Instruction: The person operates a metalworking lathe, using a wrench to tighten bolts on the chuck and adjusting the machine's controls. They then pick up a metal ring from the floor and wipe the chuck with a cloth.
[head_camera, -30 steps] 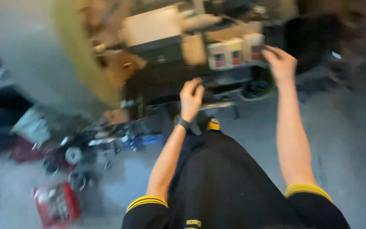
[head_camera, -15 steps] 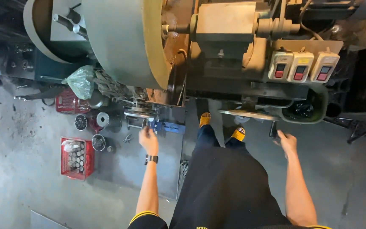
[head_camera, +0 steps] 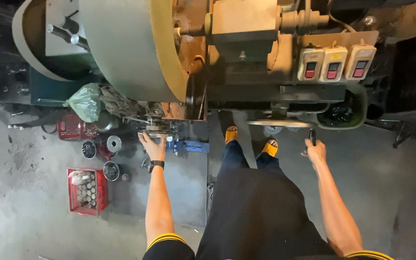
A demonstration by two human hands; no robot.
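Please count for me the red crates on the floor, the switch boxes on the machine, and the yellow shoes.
Red crates: 2
Switch boxes: 3
Yellow shoes: 2
Total: 7

Open floor (head_camera: 25,192) lies left of the left hand (head_camera: 152,147), broken by a red crate (head_camera: 86,191) and metal cans (head_camera: 111,169). The machine body (head_camera: 246,82) blocks the far side; the right hand (head_camera: 315,151) has clear floor to its right.

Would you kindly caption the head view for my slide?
Left hand on a round metal part, right hand gripping a black handle, at a large machine.
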